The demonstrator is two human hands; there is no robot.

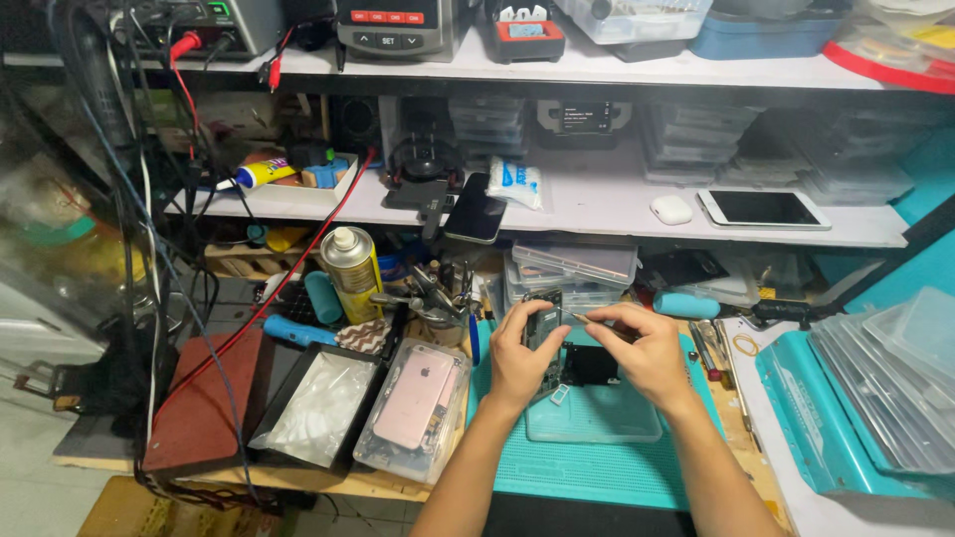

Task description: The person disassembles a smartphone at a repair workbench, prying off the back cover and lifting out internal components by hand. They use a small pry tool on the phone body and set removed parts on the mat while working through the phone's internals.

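Over the teal work mat (pixel 597 467), an opened phone body (pixel 542 323) is gripped by the left hand (pixel 519 360) while a thin tool (pixel 575 316), pinched in the right hand (pixel 647 353), could slip and scratch its internals.

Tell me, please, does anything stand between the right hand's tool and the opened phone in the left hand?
Nothing visible does: the left hand holds the opened phone, and the thin tool in the right hand already reaches it.

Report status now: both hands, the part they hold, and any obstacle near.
Left hand grips small phone part. Right hand pinches thin tool at it. Tweezers cup close left, not blocking.
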